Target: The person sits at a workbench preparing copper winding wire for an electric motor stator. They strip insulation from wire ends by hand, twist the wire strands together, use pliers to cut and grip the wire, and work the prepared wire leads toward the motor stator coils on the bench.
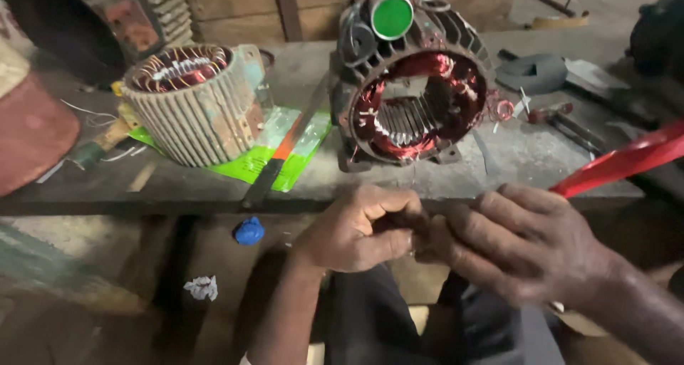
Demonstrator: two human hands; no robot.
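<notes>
My left hand point(360, 230) and my right hand point(516, 240) meet in front of the workbench edge, fingers curled together around something small and dark that I cannot make out. Just beyond them a dark motor stator point(413, 94) stands on the bench, its open end facing me with red copper windings inside. A green-capped cylinder point(390, 9) rests on top of it. A second, ribbed grey stator point(192, 101) with copper windings stands to the left on a green sheet point(271, 162).
The worn workbench point(499, 158) holds a black strip point(281, 158), loose wire, a screwdriver point(548, 112) and dark cloth point(531, 73) at the right. A red strip point(620, 162) crosses the right edge. A blue lump point(249, 231) and white scrap point(202, 287) lie on the floor.
</notes>
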